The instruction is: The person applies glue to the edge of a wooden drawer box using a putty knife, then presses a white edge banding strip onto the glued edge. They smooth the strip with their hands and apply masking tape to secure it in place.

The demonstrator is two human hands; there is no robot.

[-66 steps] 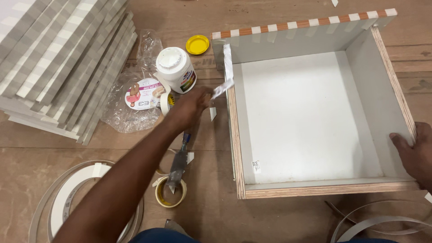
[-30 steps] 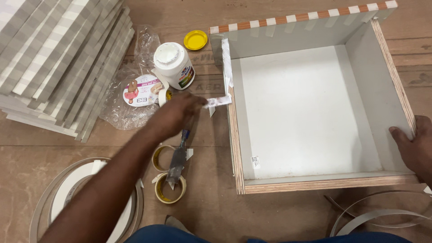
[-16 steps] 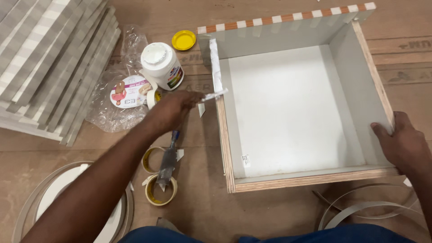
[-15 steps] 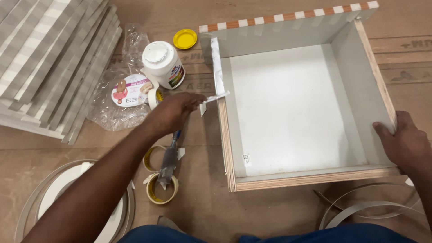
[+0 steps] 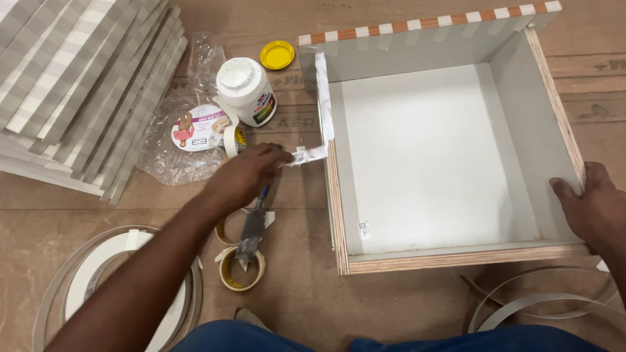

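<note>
Edge-band strip (image 5: 321, 98), white and thin, runs along the left wall of the plywood box (image 5: 456, 257) and bends out at a right angle toward the left hand (image 5: 251, 173). It looks light, floppy and easy to crease, and the loose end seems patchy, perhaps tacky with glue, so a pinch right at the free tip, as now, looks the sensible place to take it; a grip further along would likely kink it.

Starting near: coils of white banding (image 5: 117, 280) lie at near left, and grey loops (image 5: 541, 303) at near right. Two rolls of masking tape (image 5: 241, 268) sit just under the left forearm, with a putty knife (image 5: 251, 228) resting across them, blade toward the near side.

Moving up, the left hand is closed narrow, fingertips pinched on the strip's loose end, just left of the box's left wall. The right hand (image 5: 590, 208) lies on the box's near right corner, fingers curled over the right wall, holding the box and nothing else.

The box itself looks stiff and fairly heavy; its walls are the obvious holds.

Further off, a white glue bottle (image 5: 246, 91) stands uncapped beside a crumpled plastic bag (image 5: 182, 140), its yellow cap (image 5: 277, 54) just beyond. A stack of grey-and-white panels (image 5: 72, 85) fills the far left.
</note>
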